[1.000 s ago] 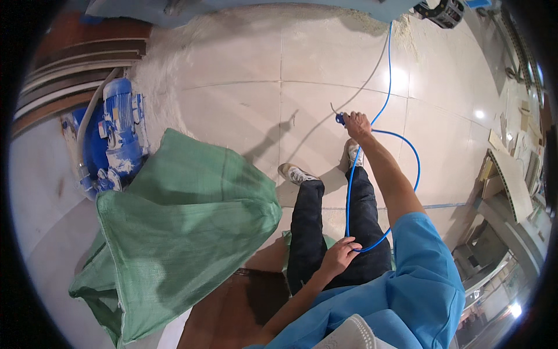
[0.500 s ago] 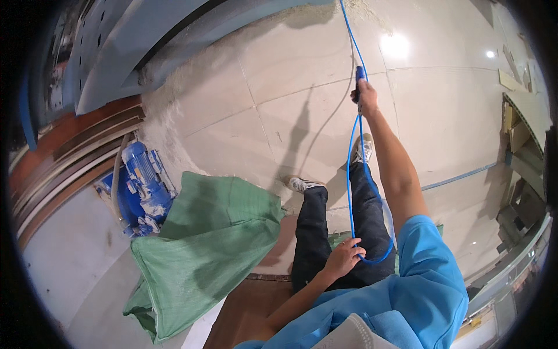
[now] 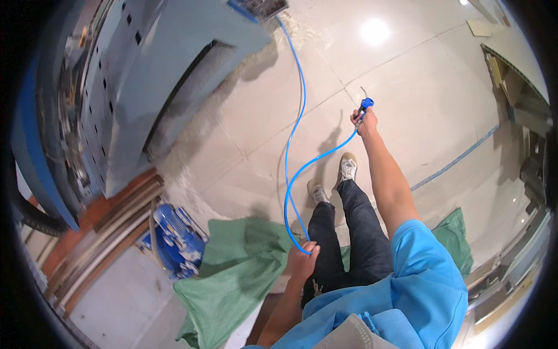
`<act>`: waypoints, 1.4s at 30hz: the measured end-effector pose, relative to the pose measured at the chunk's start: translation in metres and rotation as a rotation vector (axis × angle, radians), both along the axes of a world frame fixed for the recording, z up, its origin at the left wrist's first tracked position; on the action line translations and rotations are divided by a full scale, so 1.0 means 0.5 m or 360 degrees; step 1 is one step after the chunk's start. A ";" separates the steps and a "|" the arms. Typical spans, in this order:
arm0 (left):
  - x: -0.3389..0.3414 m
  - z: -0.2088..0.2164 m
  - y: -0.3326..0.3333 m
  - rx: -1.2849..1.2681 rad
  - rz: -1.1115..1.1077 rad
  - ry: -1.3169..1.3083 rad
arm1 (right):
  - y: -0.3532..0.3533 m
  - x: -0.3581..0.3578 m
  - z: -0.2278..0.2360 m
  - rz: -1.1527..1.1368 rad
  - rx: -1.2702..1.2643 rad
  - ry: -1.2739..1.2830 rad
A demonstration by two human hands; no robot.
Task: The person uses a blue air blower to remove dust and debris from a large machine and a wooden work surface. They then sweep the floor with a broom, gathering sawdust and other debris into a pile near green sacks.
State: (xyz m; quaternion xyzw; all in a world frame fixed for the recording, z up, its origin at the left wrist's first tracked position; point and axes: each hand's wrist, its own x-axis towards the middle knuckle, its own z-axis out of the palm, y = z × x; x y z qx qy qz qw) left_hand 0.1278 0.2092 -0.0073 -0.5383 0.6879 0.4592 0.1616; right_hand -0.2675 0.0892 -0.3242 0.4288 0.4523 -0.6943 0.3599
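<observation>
One blue hose [image 3: 325, 153] gripped at two places

A blue blow gun [image 3: 367, 103] is clasped in the right hand [image 3: 366, 121], with the fingers closed around its body and the thin bent nozzle pointed away from the person. It is held out at arm's length, above the pale tiled floor [image 3: 418, 145] and beyond the shoes [image 3: 347, 167]. The blue hose is joined to the rear of the gun and is curved back toward the body, where it is grasped by the bent fingers of the left hand [image 3: 306, 257], beside the left thigh of the dark trousers [image 3: 366, 232]. From there another length is led forward, crossed by the first, to the edge of a grey-blue machine [image 3: 192, 70] at upper left.

Any markings on the blow gun, or on the dust-smeared blue motor [image 3: 180, 238] at left, are too small to be read. Small dark openings are set in a row along the machine's side. Stacked boards [image 3: 107, 247] are laid next to the motor, and a crumpled green sack [image 3: 229, 279] is spread between the motor and the left forearm. More green fabric [image 3: 455, 239] is seen beyond the right sleeve.
</observation>
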 end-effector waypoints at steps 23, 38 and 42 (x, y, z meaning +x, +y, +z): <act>-0.111 0.038 -0.360 -0.0075 0.0265 -0.0679 | 0.330 -0.928 0.170 0.0047 0.0863 0.0299; -1.436 0.162 -0.516 -0.0233 0.0313 0.0789 | 0.139 -1.430 0.144 -0.0718 0.0417 -0.0066; -1.565 0.203 -0.583 -0.0335 0.0389 0.0700 | 0.119 -1.579 0.176 -0.1516 0.0246 -0.0271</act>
